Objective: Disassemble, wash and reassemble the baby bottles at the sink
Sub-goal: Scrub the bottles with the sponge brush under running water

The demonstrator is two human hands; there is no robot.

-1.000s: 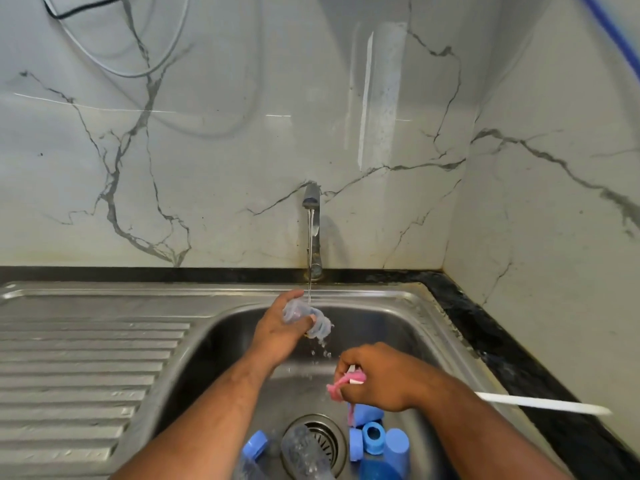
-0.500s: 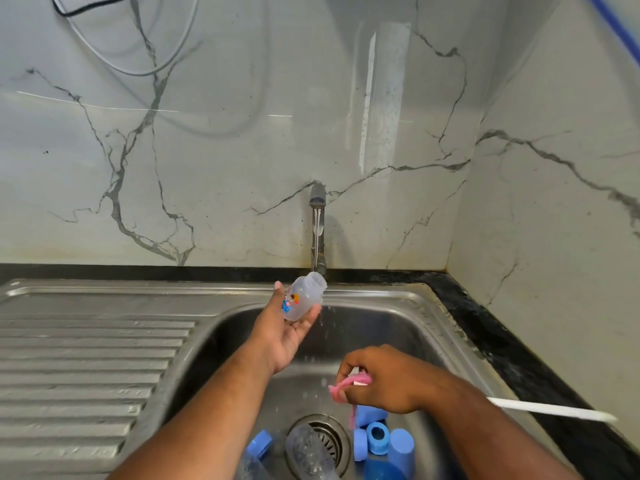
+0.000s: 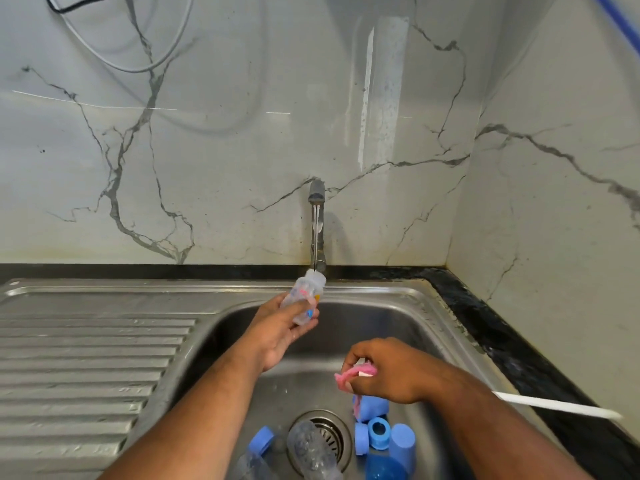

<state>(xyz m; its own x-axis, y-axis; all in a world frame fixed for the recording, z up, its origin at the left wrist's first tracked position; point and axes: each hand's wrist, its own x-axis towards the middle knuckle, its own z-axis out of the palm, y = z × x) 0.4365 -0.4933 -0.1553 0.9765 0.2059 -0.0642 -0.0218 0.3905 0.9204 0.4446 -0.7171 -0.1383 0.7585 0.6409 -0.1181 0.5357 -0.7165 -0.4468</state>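
Held in the left grip (image 3: 282, 329): a small clear bottle (image 3: 304, 301) with coloured print. Fingers and thumb curled round its lower half, base toward the palm, open neck clear of the fingertips and tilted up and to the right. Neck directly below the tap (image 3: 317, 223), in the thin stream of water, over the far edge of the sink (image 3: 440, 327).

Right grip (image 3: 391, 370) lower and nearer, closed round a pink bottle brush (image 3: 349, 375). Pink head poking out left of the fingers, white handle running off to the right past the forearm and over the sink rim.

Under the right grip, on the sink floor, a cluster of blue caps and rings (image 3: 379, 434) just right of the drain (image 3: 329, 431). Across the drain, a second clear bottle (image 3: 311, 452) on its side. Left of that, a lone blue ring (image 3: 261, 441). Ribbed drainboard (image 3: 86, 358) to the left, black worktop (image 3: 502, 341) to the right, loose cables (image 3: 138, 64) on the marble wall behind.

Left forearm reaching up from the lower left, palm turned upward. Right forearm entering from the lower right, back of the hand up, knuckles pointing left.
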